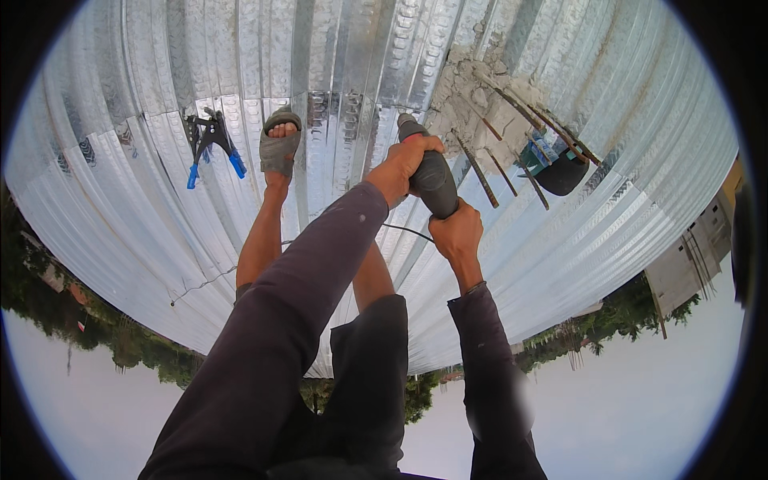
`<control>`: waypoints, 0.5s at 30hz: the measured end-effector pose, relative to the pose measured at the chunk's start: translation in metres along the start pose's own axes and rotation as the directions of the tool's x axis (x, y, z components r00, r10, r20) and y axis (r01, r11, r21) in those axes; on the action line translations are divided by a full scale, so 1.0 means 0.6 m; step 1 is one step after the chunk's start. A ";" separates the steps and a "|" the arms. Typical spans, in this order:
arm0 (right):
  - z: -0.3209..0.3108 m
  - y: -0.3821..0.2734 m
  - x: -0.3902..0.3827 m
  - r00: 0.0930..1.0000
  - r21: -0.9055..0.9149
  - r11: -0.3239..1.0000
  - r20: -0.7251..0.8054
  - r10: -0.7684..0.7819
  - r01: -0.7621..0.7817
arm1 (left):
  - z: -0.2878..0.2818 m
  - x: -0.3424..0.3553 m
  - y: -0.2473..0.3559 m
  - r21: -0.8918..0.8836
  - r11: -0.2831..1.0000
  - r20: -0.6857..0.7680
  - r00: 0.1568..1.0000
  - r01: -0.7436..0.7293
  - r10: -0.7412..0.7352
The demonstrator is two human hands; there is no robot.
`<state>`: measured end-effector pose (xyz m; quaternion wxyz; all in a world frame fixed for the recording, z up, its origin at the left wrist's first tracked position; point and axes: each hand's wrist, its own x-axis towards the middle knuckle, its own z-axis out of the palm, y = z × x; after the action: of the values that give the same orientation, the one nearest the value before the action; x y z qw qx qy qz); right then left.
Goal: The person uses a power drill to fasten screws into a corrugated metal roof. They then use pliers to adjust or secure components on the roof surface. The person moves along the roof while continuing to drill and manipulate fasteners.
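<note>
Both hands (432, 196) grip the drill (430, 178) (left above right).

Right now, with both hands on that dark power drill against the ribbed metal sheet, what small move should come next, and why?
Probably a steady push along the dark power drill into the shiny corrugated metal sheet. The left hand caps its rear and the right hand wraps the grip, its tip meeting the sheet near the sandalled foot, so keep it straight.
</note>
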<state>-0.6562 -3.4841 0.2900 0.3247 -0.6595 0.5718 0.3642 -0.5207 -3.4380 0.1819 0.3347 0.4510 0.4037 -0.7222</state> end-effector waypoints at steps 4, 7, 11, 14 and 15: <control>0.017 -0.010 -0.013 0.996 -0.164 0.983 0.013 -0.086 0.087 | -0.047 0.008 -0.037 -0.178 0.983 0.218 0.972 -0.053 0.092; 0.015 -0.022 -0.019 0.991 -0.223 0.966 0.016 -0.130 0.130 | -0.055 0.008 -0.038 -0.239 0.969 0.282 0.951 -0.058 0.127; 0.001 -0.013 0.005 0.993 -0.130 0.985 -0.031 -0.114 0.109 | -0.022 0.003 -0.010 -0.072 0.997 0.089 0.995 -0.043 0.049; 0.003 -0.003 -0.006 1.000 0.011 1.000 0.001 0.004 -0.004 | 0.005 -0.022 -0.001 0.105 0.994 -0.037 0.999 -0.009 0.013; 0.006 -0.005 -0.008 1.000 -0.048 0.999 0.012 -0.019 0.019 | -0.006 -0.015 -0.009 0.035 0.999 0.030 0.999 -0.032 0.031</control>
<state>-0.6537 -3.4785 0.2923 0.3155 -0.6705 0.5548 0.3783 -0.5207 -3.4310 0.1906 0.3440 0.4522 0.3788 -0.7305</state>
